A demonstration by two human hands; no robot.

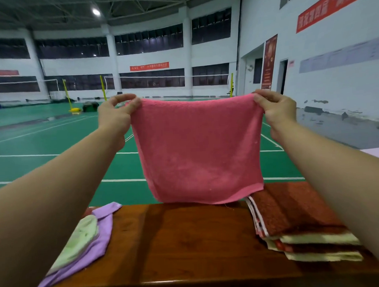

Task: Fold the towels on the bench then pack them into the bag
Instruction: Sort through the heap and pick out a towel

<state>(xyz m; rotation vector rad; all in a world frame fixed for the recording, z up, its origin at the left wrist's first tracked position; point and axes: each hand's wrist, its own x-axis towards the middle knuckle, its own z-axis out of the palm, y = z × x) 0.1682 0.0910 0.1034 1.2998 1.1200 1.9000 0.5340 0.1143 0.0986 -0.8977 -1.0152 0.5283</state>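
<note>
Hands (116, 115) (276, 110) pinch pink towel (197, 149); fingertips hidden

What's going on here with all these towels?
A person holds a pink towel up by its top corners, left hand and right hand each pinching one. It hangs above a wooden bench, where a purple and green pile and a folded red striped towel lie.

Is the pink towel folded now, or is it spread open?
Spread open: the left hand and right hand pinch the pink towel by its top corners, hanging flat above the bench.
</note>
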